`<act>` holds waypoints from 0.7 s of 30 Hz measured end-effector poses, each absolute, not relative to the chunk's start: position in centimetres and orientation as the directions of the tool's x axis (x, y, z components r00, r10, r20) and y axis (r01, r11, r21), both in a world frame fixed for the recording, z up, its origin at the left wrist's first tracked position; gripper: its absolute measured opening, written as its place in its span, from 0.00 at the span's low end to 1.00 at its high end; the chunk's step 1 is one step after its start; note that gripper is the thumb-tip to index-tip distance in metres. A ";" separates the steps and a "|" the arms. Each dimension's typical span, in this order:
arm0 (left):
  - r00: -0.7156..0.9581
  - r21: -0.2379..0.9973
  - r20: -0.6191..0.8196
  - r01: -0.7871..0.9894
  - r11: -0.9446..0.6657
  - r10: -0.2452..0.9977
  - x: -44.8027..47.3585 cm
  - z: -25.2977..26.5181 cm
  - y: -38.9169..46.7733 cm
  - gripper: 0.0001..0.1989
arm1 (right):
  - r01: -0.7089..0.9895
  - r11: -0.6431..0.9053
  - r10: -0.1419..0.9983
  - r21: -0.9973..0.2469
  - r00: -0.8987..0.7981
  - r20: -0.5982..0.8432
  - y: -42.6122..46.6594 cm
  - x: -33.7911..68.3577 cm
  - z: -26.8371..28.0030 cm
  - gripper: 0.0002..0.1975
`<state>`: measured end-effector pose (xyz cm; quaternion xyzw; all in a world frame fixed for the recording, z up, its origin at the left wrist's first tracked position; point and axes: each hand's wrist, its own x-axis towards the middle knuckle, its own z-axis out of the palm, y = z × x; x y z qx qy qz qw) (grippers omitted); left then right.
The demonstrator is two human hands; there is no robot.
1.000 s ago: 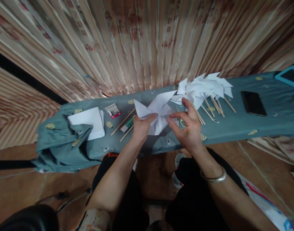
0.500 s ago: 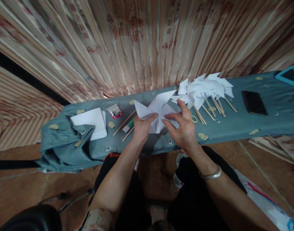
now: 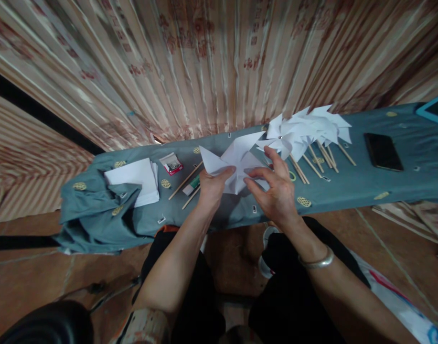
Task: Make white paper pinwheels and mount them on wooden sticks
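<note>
A white paper pinwheel (image 3: 240,149), its blades folded toward the middle, is held up over the cloth-covered bench. My left hand (image 3: 212,188) grips it from the left, thumb pressed near the centre and the other fingers hidden behind the paper. From the right, my right hand (image 3: 276,188) has its thumb and index fingertip close together at the right blade, pinching there, with the other fingers raised. To the upper right lie finished white pinwheels (image 3: 312,126) on wooden sticks (image 3: 312,166), overlapping in a row.
On the green cloth (image 3: 219,220) are a paper stack (image 3: 142,179), a small red-and-white box of metal pins (image 3: 172,164), loose sticks (image 3: 185,181), a green-and-white packet (image 3: 191,185) and a black phone (image 3: 383,151). A blue-edged device (image 3: 433,110) sits far right. Behind hangs a striped curtain (image 3: 211,71).
My right hand has shifted very slightly right at the pinwheel's right blade. My left hand keeps its hold, and the view has moved a little.
</note>
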<state>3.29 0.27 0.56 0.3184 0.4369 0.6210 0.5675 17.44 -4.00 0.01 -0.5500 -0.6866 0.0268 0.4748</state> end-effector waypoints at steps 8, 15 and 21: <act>-0.145 0.904 -0.089 -0.428 0.018 0.985 3.4 0.4 0.1 0.13 | 0.621 0.358 0.827 -0.697 0.137 0.546 -3.8 17.5 -0.1 0.05; -0.141 0.908 -0.085 -0.418 0.018 0.986 3.3 0.2 0.1 0.13 | 0.593 0.334 0.846 -0.733 0.155 0.510 -3.8 17.5 -0.2 0.06; -0.141 0.955 -0.043 -0.296 -0.001 0.989 2.9 -0.5 0.5 0.11 | 0.631 0.354 0.802 -0.690 0.175 0.571 -3.9 17.9 0.6 0.06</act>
